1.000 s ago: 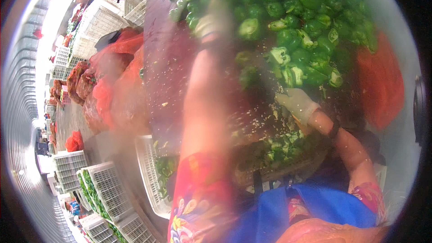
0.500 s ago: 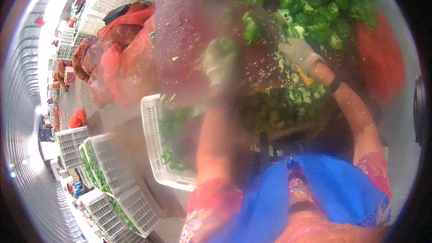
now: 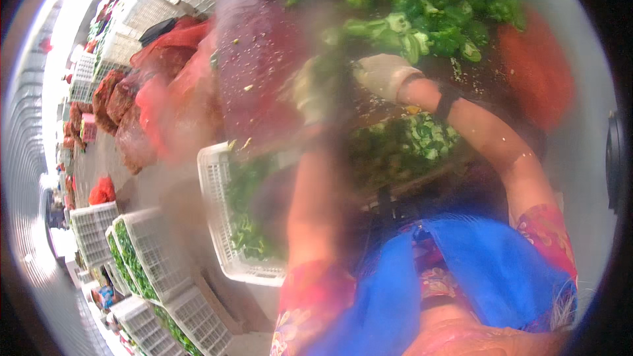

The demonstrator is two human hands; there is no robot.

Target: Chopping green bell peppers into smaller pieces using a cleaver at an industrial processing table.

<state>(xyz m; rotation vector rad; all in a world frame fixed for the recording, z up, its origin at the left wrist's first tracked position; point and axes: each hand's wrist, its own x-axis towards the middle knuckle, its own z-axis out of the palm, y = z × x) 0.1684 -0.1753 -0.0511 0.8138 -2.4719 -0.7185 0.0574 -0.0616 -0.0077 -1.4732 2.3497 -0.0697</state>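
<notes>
My left hand (image 3: pixel 308 95), in a pale glove, is over the dark red tabletop (image 3: pixel 247 79). It is blurred, with its fingers closed around what looks like a green pepper (image 3: pixel 328 66). My right hand (image 3: pixel 382 76), also gloved, is curled just to its right. A small orange-yellow end (image 3: pixel 413 110) shows under that wrist, apparently the handle of a tool in the hand; the rest is hidden. Pale cut green peppers (image 3: pixel 402 36) lie just beyond the right hand, at the near edge of a heap of green peppers (image 3: pixel 455 0).
Chopped green and pale pieces (image 3: pixel 428 137) fill a trough below my right forearm. A white crate (image 3: pixel 214 211) with green peppers stands left of my left forearm. Red mesh sacks (image 3: pixel 178 99) and stacked crates (image 3: pixel 148 250) line the left; another red sack (image 3: pixel 537 69) is at right.
My right hand has moved left, close to my left hand. The left hand stays in about the same place, still blurred. The whole view has shifted slightly.
</notes>
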